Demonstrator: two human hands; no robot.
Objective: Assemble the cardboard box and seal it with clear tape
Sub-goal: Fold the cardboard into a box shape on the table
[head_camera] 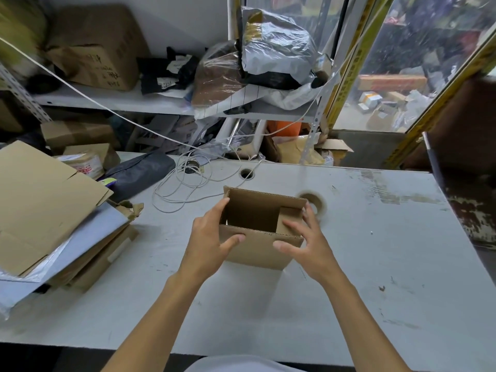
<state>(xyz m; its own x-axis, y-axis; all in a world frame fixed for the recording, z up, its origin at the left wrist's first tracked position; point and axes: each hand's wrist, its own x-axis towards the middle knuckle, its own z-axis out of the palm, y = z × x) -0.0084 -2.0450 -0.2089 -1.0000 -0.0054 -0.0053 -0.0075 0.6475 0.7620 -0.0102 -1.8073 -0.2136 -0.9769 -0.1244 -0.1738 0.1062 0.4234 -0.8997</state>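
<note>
A small brown cardboard box stands upright in the middle of the white table, its top open and one inner flap folded in on the right side. My left hand grips the box's left wall, thumb on the near face and fingers on the left edge. My right hand holds the right wall, fingers over the rim and thumb on the near face. A roll of clear tape lies flat on the table just behind the box's right corner.
A stack of flattened cardboard and grey mailers fills the table's left side. A tangle of white cable lies behind the box near a round cable hole. Shelves with boxes and bags stand behind the table.
</note>
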